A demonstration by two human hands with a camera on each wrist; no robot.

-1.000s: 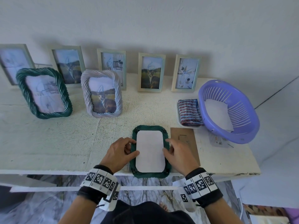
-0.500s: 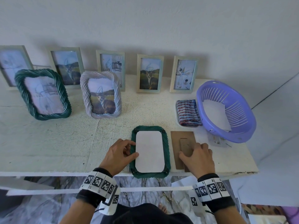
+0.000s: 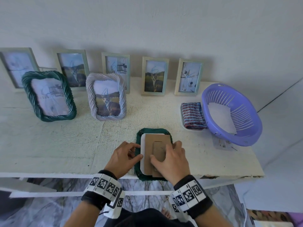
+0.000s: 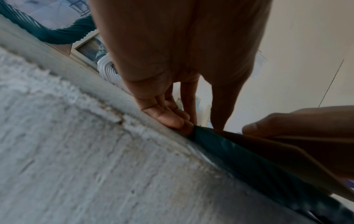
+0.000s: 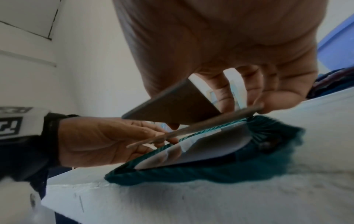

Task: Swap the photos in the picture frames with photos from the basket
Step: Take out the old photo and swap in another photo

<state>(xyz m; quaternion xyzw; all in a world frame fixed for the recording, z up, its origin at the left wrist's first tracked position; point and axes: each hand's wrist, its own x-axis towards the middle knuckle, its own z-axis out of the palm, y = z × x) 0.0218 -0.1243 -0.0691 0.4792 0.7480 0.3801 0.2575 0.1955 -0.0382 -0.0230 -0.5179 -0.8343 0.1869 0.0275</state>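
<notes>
A dark green frame (image 3: 154, 154) lies face down at the near edge of the tabletop (image 3: 65, 145), its lower end jutting a little past that edge. A white photo (image 3: 143, 154) rests in its recess, and a brown cardboard backing (image 3: 157, 141) with a hinged stand flap is held over it, tilted, by the right hand (image 3: 170, 159), whose fingers (image 5: 268, 104) are curled on the board's far edge. The left hand (image 3: 124, 158) is set against the frame's left rim, fingers bent and pressing the rim rather than closed round it.

Several slips are judged possible from here. The backing is seen offset to the right of the photo, so it may be seated askew and a corner of the photo creased. If the photo is dragged by the board, it could be left crooked in the window. Since the frame overhangs the edge, a hard push could tip it off the tabletop. The raised flap may catch under the palm.

More photos are kept in the purple basket (image 3: 229, 112) at the right, beside a striped cloth (image 3: 193, 115).

No brand or readable writing is made out; only black-and-white square marker patterns are seen on the wristbands (image 3: 105, 185).
</notes>
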